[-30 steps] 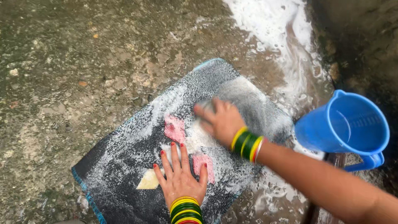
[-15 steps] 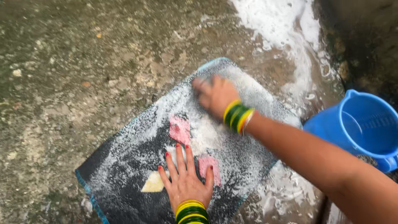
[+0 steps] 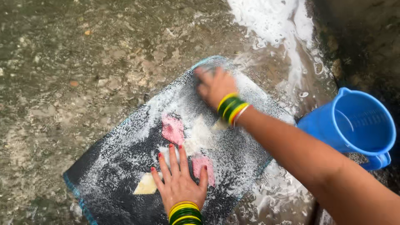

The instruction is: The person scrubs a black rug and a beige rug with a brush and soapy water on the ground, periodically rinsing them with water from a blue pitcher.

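Dark mat with blue-stitched edge, spread flat on wet, rough concrete floor, coated in white suds. Pink patches and a pale yellow triangle half buried under foam, so pattern hard to read in full. Near corner of mat cut off by bottom edge of frame.

Left hand pressed flat on near part of mat, fingers spread wide, gripping nothing, red nails showing; green and yellow bangles at wrist partly cropped by bottom edge. One pink patch partly covered by its thumb and fingers.

Right hand curled over far corner of mat, blurred; whether closed on a brush or cloth or merely pressing down, could not tell, since knuckles hid whatever lay beneath. Matching bangles at that wrist, forearm crossing over right edge of mat and hiding it.

Blue plastic jug just beside mat on right, tipped toward camera, handle low at right, base hidden behind forearm. Soapy white runoff streaked across floor beyond mat, running out of top of frame. Dark area at upper right too dim to make out.
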